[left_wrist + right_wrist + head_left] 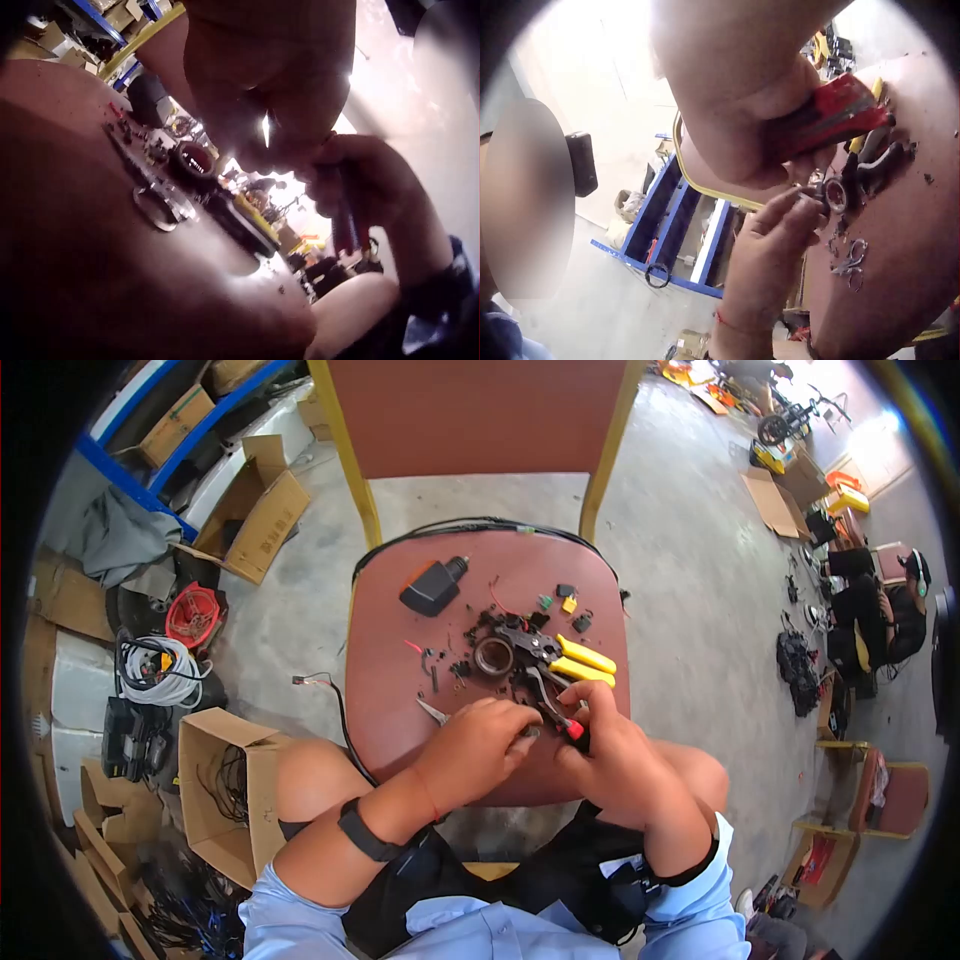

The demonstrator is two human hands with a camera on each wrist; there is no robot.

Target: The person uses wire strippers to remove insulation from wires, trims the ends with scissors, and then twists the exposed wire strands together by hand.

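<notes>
My right hand (625, 755) grips red-and-black-handled pliers (829, 116); the palm and fingers hide their working end. Close beside it, my left hand (478, 745) pinches a small light-coloured piece (804, 197) between thumb and fingertips, and I cannot tell its kind. The two hands meet low over the front of the red chair seat (400, 660). Just beyond the left hand lie metal scissors (161, 204), partly covered by that hand in the head view. A dark tape roll (493, 656) sits ahead of the hands, next to a yellow-handled tool (585, 660).
A black wedge-shaped part (432, 588) lies toward the back left of the seat. Small connectors (569, 603) and scraps are scattered around the tape. A black cable (345, 730) hangs at the seat's left edge. An open carton (225, 790) stands beside the left knee.
</notes>
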